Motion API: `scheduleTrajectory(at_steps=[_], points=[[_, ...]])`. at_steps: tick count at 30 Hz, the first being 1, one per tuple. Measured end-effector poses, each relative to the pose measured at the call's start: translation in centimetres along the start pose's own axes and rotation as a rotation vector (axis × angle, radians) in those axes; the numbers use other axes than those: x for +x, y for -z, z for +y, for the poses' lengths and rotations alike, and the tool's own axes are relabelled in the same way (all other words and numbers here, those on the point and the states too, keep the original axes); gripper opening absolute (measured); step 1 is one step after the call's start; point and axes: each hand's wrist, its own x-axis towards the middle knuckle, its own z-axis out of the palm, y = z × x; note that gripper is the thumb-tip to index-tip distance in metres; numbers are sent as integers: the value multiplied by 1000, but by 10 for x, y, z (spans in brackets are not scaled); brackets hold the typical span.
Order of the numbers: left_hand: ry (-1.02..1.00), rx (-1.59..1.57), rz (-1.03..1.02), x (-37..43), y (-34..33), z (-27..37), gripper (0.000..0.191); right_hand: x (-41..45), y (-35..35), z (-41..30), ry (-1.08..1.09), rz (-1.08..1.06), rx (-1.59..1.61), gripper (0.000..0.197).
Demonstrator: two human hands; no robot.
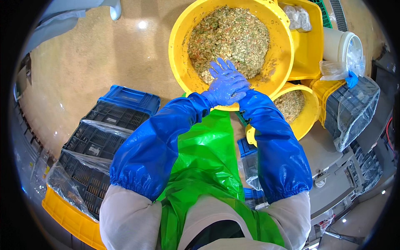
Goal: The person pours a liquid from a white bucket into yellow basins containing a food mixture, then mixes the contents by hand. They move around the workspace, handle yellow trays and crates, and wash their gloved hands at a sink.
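Both my hands wear wet blue-purple gloves and meet over the near rim of a large yellow tub (178,47). Inside it lies a heap of finely chopped mixed food (231,37), pale with green and red bits. My left hand (223,78) is above the near side of the heap, its fingers spread and pointing away from me. My right hand (239,93) lies against the left one near the wrist; the two overlap, so its grip is partly hidden. Blue sleeve covers (147,143) reach up both forearms, and a green apron (206,143) hangs below.
A smaller yellow tub (307,125) of similar mix stands right. Beyond are a yellow bin (306,53) with bagged items and a white bucket (334,45) holding plastic. Stacked dark crates (100,134) stand left, plastic-lined. Someone's pale clothing and white boot (115,11) show top left.
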Motion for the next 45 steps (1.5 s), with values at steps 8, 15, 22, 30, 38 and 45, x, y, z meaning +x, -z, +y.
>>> scheduleTrajectory(at_steps=[8,15,22,30,38,45], points=[[272,633,-318,-61,-4,-81,55,-23,76,-9,-334,58,255,40],[250,200,-398,-19,8,-25,50,-7,24,-41,-251,330,321,32],[191,-270,125,-8,27,22,54,-36,-73,61,-950,397,1290,39],[150,212,128,-1,15,-26,39,-11,36,-51,-679,445,1227,47],[394,57,215,-4,39,-88,13,-55,114,24,-955,990,1330,9],[601,176,-200,22,20,-79,60,-60,71,53,-581,56,291,57]])
